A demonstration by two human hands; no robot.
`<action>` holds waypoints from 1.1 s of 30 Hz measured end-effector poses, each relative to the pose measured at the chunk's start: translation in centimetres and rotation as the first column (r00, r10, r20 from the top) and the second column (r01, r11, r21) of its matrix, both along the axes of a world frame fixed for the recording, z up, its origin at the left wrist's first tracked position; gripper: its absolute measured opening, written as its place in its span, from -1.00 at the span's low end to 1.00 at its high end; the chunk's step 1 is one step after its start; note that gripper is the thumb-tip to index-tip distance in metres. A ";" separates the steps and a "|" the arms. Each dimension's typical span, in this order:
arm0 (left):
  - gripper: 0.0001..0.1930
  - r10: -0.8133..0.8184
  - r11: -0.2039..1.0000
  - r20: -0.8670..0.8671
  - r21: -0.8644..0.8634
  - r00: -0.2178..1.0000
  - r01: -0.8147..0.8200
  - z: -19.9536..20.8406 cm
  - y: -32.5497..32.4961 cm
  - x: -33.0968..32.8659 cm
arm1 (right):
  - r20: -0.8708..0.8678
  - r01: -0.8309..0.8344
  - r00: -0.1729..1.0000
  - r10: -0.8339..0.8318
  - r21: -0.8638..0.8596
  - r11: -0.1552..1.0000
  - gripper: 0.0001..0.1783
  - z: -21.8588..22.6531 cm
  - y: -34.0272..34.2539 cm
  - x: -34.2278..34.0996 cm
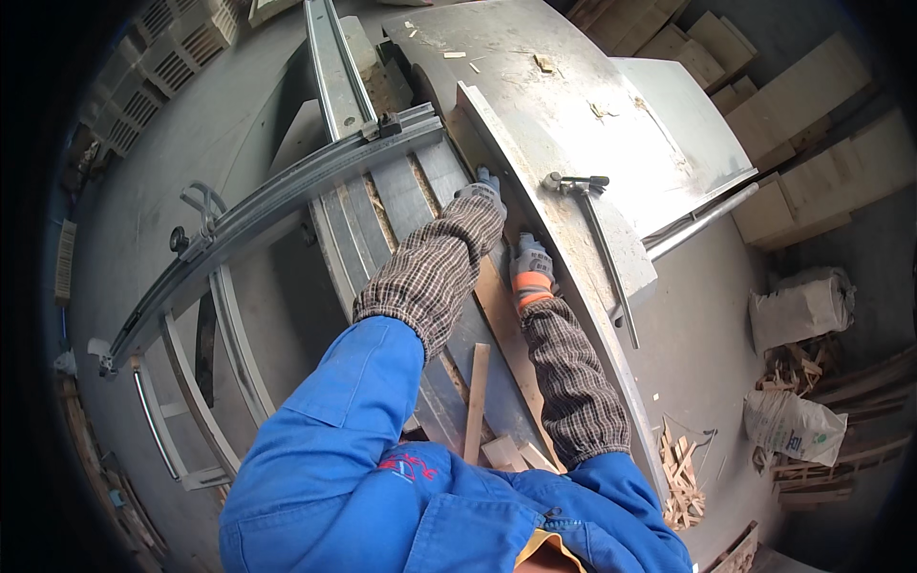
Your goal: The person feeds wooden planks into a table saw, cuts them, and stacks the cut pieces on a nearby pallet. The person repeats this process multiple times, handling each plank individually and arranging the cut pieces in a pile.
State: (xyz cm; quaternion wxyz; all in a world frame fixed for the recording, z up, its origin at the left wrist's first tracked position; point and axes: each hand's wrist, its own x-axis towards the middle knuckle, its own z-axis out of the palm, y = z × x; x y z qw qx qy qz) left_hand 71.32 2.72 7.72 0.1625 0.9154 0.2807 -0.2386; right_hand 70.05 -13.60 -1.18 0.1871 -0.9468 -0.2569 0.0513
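A long wooden board [506,323] lies on the metal bed of a saw table [457,320], along a raised metal fence [578,277]. At its far end my left hand [484,191], in a grey glove, reaches forward with fingers stretched out, close to the fence. Nearer to me, my right hand [531,260], in a grey glove with an orange cuff, is closed at the board's edge beside the fence. Its fingertips are partly hidden. Checked sleeve covers wrap both forearms. The saw blade is not visible.
A sliding metal rail frame [258,224] extends to the left. A clamp handle with a rod [578,183] sits beyond the fence. Offcuts [478,401] lie near my body, scraps [680,477] on the floor. Boards [802,95] and white sacks [798,425] stand at right.
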 end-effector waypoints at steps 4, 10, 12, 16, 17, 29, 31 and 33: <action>-0.34 -0.252 0.961 -0.056 0.103 0.966 0.256 -1.1 0.2 0.3 | -0.045 0.021 0.999 -0.021 -0.003 1.000 -0.68 0.5 0.9 0.3; -0.34 -0.157 0.985 -0.107 -0.094 0.982 0.147 -5.9 -2.5 -0.7 | -0.076 -0.032 0.997 0.035 0.046 0.998 -0.63 0.8 1.2 0.6; -0.33 -0.234 0.970 -0.108 -0.095 0.966 0.225 -4.8 -3.5 -1.3 | -0.107 -0.021 0.994 0.024 0.028 0.999 -0.61 0.5 0.8 1.1; -0.44 -0.304 0.953 -0.036 -0.025 0.952 0.303 -3.4 -4.1 -2.5 | -0.117 -0.025 0.993 0.023 -0.013 1.000 -0.59 0.9 0.9 1.0; -0.49 -0.288 0.957 -0.009 -0.020 0.958 0.288 -3.5 -4.0 -2.9 | -0.117 -0.021 0.993 0.018 -0.026 0.999 -0.59 1.2 1.2 0.5; -0.36 -0.382 0.914 -0.108 0.099 0.918 0.392 1.2 -6.7 -3.6 | -0.166 -0.024 0.986 0.023 0.000 1.000 -0.63 1.8 0.1 0.7; -0.33 -0.405 0.902 -0.188 0.081 0.895 0.425 2.9 -7.9 -3.8 | -0.257 0.011 0.966 -0.018 -0.028 1.000 -0.63 3.3 -1.6 0.3; -0.43 -0.373 0.920 -0.133 0.071 0.918 0.385 0.8 -6.6 -3.3 | -0.207 0.002 0.978 0.003 0.023 1.000 -0.59 4.8 -3.6 -1.4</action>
